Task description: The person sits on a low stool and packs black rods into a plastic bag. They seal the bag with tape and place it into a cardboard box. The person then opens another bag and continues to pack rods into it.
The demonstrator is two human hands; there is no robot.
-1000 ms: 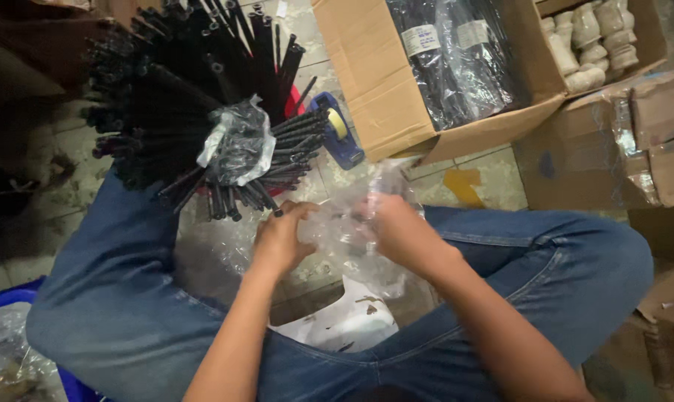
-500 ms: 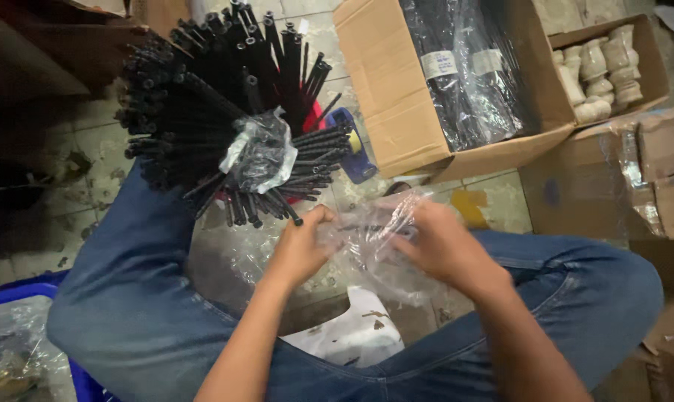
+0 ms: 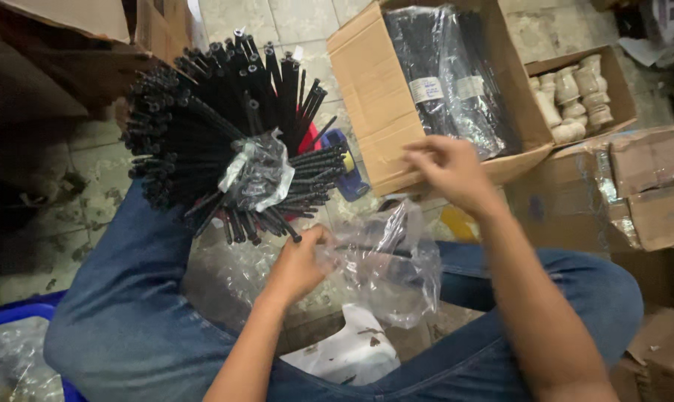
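My left hand [image 3: 301, 262] grips a crumpled clear plastic bag [image 3: 393, 264] between my knees, and a thin black stick seems to lie inside the bag. My right hand [image 3: 447, 170] is lifted away from the bag toward a cardboard box, fingers pinched together; nothing visible is held in them. A big fan of black plastic sticks [image 3: 218, 126], bound at the middle with clear wrap [image 3: 257, 173], stands just beyond my left hand.
An open cardboard box [image 3: 367, 112] holds bagged black sticks [image 3: 445, 74]. A smaller box [image 3: 612, 82] holds pale turned pieces. More cartons [image 3: 642, 193] sit to the right, a blue crate [image 3: 17, 316] at lower left, a white bag [image 3: 348, 353] on the floor below.
My right hand has let go of the plastic bag and risen up and right toward the open box. My left hand keeps hold of the bag.
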